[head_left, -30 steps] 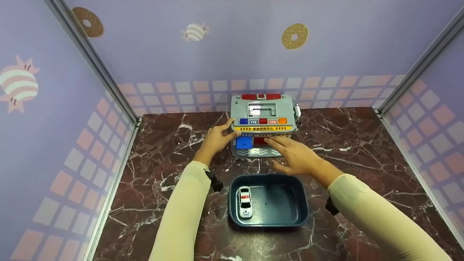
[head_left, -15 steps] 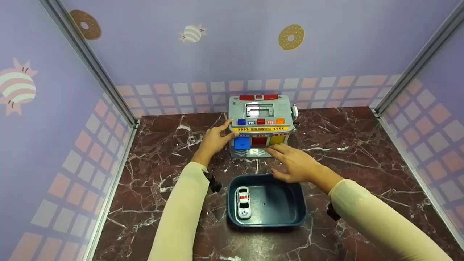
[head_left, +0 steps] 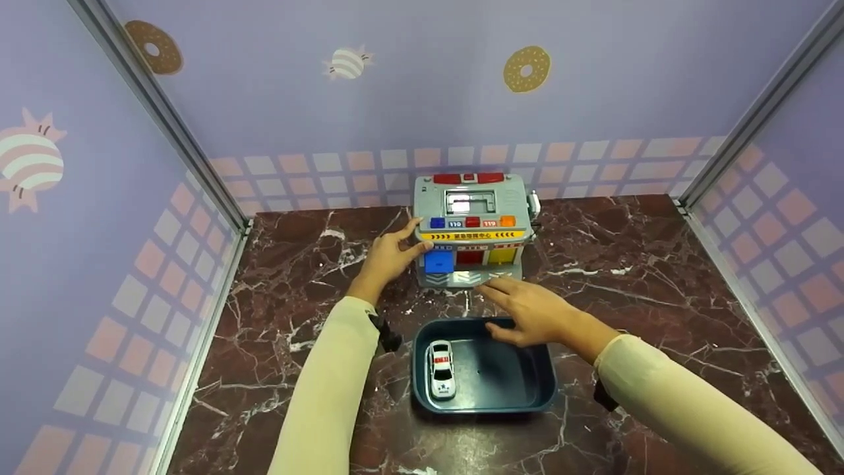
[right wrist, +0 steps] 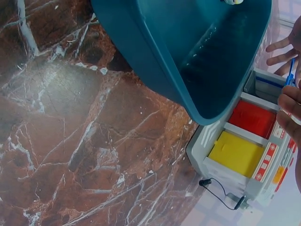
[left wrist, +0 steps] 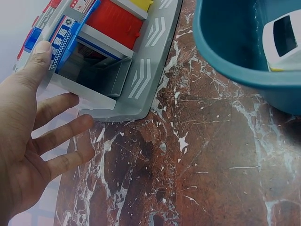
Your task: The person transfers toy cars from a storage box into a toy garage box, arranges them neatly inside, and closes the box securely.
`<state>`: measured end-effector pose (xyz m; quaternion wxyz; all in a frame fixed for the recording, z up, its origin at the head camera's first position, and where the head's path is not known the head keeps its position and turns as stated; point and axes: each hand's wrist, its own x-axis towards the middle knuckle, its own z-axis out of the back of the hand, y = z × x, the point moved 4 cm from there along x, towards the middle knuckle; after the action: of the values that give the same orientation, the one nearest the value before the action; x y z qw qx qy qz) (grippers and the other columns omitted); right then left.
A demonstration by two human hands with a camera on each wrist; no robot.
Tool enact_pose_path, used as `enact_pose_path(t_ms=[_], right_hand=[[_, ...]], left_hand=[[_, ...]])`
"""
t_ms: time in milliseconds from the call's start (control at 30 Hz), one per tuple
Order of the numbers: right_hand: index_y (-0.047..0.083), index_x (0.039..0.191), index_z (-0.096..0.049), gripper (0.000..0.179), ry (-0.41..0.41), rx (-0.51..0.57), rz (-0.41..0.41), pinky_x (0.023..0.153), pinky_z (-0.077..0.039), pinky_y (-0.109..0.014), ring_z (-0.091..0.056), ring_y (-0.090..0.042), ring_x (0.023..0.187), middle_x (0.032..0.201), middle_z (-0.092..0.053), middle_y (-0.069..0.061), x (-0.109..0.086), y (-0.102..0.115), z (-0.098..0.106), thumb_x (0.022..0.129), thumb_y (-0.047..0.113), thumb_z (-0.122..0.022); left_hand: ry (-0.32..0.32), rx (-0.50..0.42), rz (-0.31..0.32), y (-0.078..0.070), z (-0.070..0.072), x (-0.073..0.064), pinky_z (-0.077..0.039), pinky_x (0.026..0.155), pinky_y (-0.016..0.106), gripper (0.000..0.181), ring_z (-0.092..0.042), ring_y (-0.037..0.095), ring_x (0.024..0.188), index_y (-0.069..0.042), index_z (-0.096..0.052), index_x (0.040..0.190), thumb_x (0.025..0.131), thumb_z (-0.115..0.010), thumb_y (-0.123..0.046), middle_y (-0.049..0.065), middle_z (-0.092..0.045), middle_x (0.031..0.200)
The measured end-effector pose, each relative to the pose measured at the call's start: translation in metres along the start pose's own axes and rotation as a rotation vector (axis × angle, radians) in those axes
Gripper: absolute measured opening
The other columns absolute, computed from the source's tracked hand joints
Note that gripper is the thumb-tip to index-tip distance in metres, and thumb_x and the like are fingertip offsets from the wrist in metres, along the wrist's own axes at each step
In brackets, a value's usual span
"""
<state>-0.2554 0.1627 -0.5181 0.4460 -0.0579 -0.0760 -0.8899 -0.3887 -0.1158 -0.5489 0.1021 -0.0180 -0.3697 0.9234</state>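
Note:
A grey toy emergency station [head_left: 473, 206] stands by the back wall, with blue, red and yellow doors in front. Its blue door [head_left: 439, 262] is swung up, and the left wrist view shows the bay [left wrist: 91, 70] beneath it open. The red door [right wrist: 253, 118] and yellow door [right wrist: 236, 153] are down. My left hand [head_left: 388, 257] holds the station's front left corner between thumb and index finger; its other fingers extend loosely. Over the tray's far rim hovers my right hand [head_left: 531, 310], fingers extended, holding nothing. A white toy police car [head_left: 442, 371] lies in the dark blue tray [head_left: 484, 410].
A white toy handset [head_left: 534, 204] hangs on the station's right side, with a black cord [right wrist: 221, 192] there. Purple patterned panels [head_left: 422, 86] enclose the back and both sides. Dark red marble-look tabletop [head_left: 297, 382] surrounds the tray.
My right hand has drawn back from the station's doors toward the tray, exposing the yellow door that it covered. The left hand stays at the station's corner. The camera view has shifted slightly.

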Motion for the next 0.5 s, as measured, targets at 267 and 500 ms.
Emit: enact_pose_path(t_ms=[267, 500], right_hand=[[-0.002, 0.154, -0.06, 0.072, 0.041, -0.009, 0.019, 0.116, -0.056, -0.053, -0.069, -0.041, 0.133, 0.145, -0.069, -0.022, 0.0, 0.007, -0.006, 0.101, 0.045, -0.073], [0.0, 0.151, -0.063, 0.071, 0.037, -0.023, 0.05, 0.112, -0.059, -0.05, -0.07, -0.037, 0.13, 0.142, -0.07, -0.02, 0.0, 0.013, -0.007, 0.099, 0.048, -0.076]], left_hand=[[-0.002, -0.02, 0.012, 0.002, -0.001, 0.0, -0.05, 0.121, 0.057, 0.078, -0.068, 0.035, 0.136, -0.038, -0.046, 0.169, 0.101, -0.071, -0.067, 0.018, -0.064, 0.158], [-0.001, -0.017, -0.009, 0.0, 0.0, -0.002, -0.055, 0.109, 0.052, 0.076, -0.066, 0.027, 0.089, -0.038, -0.045, 0.169, 0.102, -0.07, -0.065, 0.027, -0.078, 0.113]])
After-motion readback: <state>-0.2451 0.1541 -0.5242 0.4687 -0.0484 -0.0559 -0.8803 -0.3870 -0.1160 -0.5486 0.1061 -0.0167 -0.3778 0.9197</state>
